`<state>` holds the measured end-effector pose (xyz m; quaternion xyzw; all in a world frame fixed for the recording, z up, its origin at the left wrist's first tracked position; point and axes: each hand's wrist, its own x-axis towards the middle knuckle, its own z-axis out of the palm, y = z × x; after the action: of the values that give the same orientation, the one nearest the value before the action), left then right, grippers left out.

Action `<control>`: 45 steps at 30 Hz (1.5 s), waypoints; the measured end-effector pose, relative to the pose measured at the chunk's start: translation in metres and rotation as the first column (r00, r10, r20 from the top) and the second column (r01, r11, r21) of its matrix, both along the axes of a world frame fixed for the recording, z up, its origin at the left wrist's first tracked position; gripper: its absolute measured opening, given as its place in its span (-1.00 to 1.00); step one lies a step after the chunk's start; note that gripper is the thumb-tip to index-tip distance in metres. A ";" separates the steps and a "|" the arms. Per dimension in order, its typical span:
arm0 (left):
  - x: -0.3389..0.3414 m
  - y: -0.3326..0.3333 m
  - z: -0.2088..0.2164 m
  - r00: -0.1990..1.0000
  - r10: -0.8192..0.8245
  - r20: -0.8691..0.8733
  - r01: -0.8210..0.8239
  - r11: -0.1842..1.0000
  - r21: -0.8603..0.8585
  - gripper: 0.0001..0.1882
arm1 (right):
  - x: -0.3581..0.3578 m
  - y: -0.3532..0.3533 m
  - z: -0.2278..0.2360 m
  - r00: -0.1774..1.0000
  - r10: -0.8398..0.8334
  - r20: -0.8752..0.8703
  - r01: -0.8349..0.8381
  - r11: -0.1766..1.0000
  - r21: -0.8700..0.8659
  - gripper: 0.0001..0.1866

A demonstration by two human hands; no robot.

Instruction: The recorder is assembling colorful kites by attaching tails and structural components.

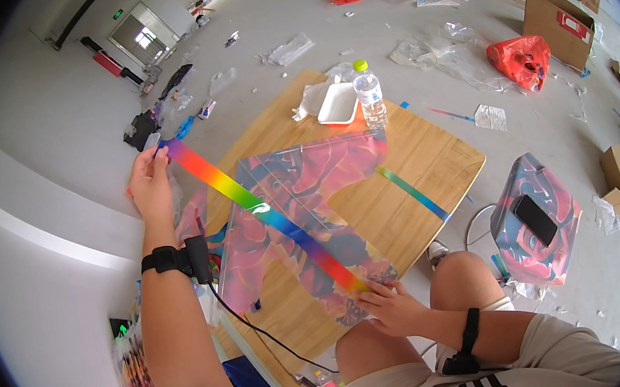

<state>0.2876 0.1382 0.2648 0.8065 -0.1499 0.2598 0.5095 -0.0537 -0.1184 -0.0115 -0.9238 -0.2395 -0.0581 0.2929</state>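
Observation:
A long rainbow-coloured strip (283,223) runs tautly and diagonally above the table, from upper left to lower right. My left hand (150,185) pinches its upper end between thumb and fingers, out past the table's left edge. At the strip's lower end, near the table's front edge, my right hand (393,308) grips it with the fingertips. Beneath the strip lies a translucent sheet (299,168) with a pink, orange and dark swirling pattern, cut in an irregular shape with long arms. A green-to-blue strip (417,195) lies on the wood to its right.
On the wooden table (450,151) stand a clear bottle (370,99) with a yellow-green cap and a white tray (336,104). A black phone (535,219) rests on a patterned stool (555,261) at right. Cardboard boxes (554,24), a red bag (521,62) and plastic scraps litter the floor.

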 end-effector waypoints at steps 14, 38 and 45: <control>0.019 0.007 -0.033 0.999 0.014 -0.038 -0.012 0.999 0.043 -0.83 | 0.002 -0.003 0.000 1.000 -0.013 0.004 0.013 1.000 -0.021 -0.42; -0.056 -0.028 -0.139 0.998 0.003 -0.069 -0.003 1.000 -0.001 -0.82 | 0.003 0.000 0.003 1.000 0.005 -0.022 -0.006 1.000 -0.019 -0.40; -0.134 -0.056 -0.188 0.990 0.050 -0.135 -0.059 0.996 -0.064 -0.81 | 0.007 -0.007 0.008 0.997 -0.078 0.000 0.077 0.987 0.141 -0.42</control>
<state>0.1536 0.0819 0.0765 0.8080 -0.0847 0.2241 0.5383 -0.0462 -0.1255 -0.0037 -0.9092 -0.1996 -0.0887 0.3544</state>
